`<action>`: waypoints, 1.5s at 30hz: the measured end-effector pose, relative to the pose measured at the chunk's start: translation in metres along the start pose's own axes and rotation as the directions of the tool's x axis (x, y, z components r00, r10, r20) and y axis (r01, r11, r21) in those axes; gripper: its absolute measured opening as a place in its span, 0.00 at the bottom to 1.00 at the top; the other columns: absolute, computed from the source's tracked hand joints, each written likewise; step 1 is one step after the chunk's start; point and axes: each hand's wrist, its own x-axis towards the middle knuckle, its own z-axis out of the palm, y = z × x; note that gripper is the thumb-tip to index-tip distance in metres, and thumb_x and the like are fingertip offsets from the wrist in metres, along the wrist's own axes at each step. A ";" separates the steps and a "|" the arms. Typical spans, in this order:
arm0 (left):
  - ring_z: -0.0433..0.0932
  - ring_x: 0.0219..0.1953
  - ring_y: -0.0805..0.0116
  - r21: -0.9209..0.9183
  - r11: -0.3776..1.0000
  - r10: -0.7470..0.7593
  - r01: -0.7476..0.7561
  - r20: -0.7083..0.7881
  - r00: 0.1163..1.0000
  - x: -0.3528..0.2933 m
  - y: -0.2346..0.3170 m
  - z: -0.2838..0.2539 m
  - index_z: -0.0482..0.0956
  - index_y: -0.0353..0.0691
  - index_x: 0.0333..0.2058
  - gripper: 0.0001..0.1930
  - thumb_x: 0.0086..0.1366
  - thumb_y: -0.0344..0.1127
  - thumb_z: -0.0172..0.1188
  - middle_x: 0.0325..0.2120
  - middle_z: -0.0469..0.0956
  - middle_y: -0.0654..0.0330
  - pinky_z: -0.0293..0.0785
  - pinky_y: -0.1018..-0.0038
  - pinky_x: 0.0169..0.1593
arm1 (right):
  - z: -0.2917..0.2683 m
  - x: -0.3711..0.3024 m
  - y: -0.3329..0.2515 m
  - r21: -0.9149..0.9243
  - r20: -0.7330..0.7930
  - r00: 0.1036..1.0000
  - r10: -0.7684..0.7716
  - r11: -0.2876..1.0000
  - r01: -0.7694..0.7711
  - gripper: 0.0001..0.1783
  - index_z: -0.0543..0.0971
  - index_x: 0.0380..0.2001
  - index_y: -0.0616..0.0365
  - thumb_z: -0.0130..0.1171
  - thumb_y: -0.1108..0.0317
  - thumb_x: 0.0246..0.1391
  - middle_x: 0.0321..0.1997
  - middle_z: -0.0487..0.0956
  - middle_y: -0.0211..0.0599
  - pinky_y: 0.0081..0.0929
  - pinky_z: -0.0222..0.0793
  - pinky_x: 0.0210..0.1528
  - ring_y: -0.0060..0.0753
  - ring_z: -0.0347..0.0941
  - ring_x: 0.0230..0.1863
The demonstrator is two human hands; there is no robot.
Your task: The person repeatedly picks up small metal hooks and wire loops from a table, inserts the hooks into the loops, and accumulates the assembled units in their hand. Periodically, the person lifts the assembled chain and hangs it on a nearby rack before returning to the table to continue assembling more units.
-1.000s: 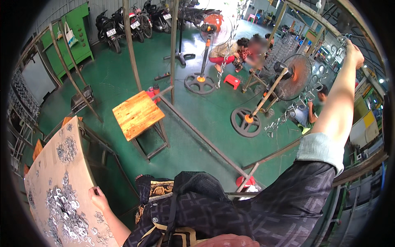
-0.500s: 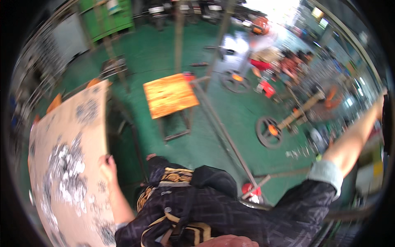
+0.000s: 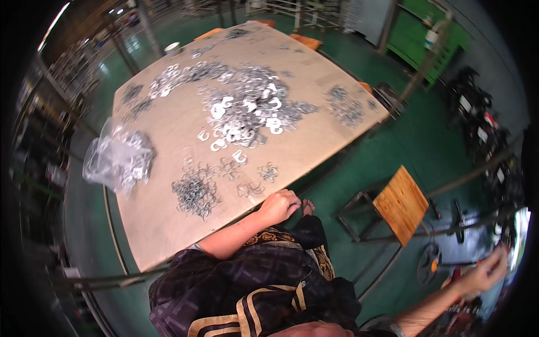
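Observation:
A wide wooden table carries heaps of small flat silver metal pieces. A darker pile of wire rings lies near its front edge. My left hand sits at that edge, fingers curled over it, just right of the wire rings. My right arm stretches far out to the lower right. My right hand is blurred at the picture's rim beside some metal gear, and its grip is unclear.
A crumpled clear plastic bag of parts lies on the table's left side. A wooden-topped metal stool stands on the green floor to the right. A green cabinet and parked motorbikes are beyond it.
The view has swung left from the workshop floor to the table, which now fills the picture. My left hand stays at the table's edge, and my right arm stays stretched out to the right.

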 end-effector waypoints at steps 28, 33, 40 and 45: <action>0.76 0.34 0.54 0.285 0.859 -0.289 0.426 -0.418 0.861 -0.039 -0.089 -0.123 0.80 0.37 0.31 0.06 0.52 0.28 0.65 0.28 0.76 0.55 0.74 0.64 0.39 | 0.226 -0.280 -0.494 0.792 0.448 0.179 -0.876 0.295 -0.534 0.23 0.78 0.51 0.52 0.64 0.71 0.48 0.41 0.73 0.42 0.38 0.66 0.52 0.46 0.70 0.47; 0.75 0.33 0.54 0.445 0.815 -0.222 0.371 -0.351 0.909 -0.023 -0.093 -0.092 0.77 0.34 0.26 0.07 0.54 0.32 0.63 0.27 0.74 0.54 0.74 0.62 0.37 | 0.227 -0.283 -0.502 0.753 0.537 0.158 -0.829 0.386 -0.534 0.18 0.79 0.42 0.57 0.67 0.74 0.45 0.39 0.74 0.43 0.38 0.69 0.46 0.45 0.73 0.42; 0.75 0.31 0.54 0.462 0.795 -0.218 0.393 -0.387 0.896 -0.017 -0.091 -0.107 0.78 0.36 0.25 0.04 0.51 0.29 0.61 0.26 0.73 0.55 0.74 0.64 0.34 | 0.226 -0.284 -0.489 0.381 0.714 0.037 -0.699 0.344 -0.859 0.16 0.77 0.35 0.60 0.69 0.79 0.40 0.21 0.77 0.33 0.25 0.70 0.27 0.25 0.73 0.21; 0.76 0.26 0.80 -0.565 0.696 -0.698 0.443 -0.389 0.601 -0.022 -0.081 -0.113 0.79 0.32 0.31 0.05 0.62 0.29 0.63 0.29 0.81 0.61 0.71 0.81 0.29 | 0.204 -0.269 -0.487 0.325 0.765 0.125 -0.632 0.211 -0.922 0.18 0.76 0.38 0.60 0.68 0.80 0.41 0.22 0.77 0.33 0.23 0.69 0.26 0.23 0.73 0.21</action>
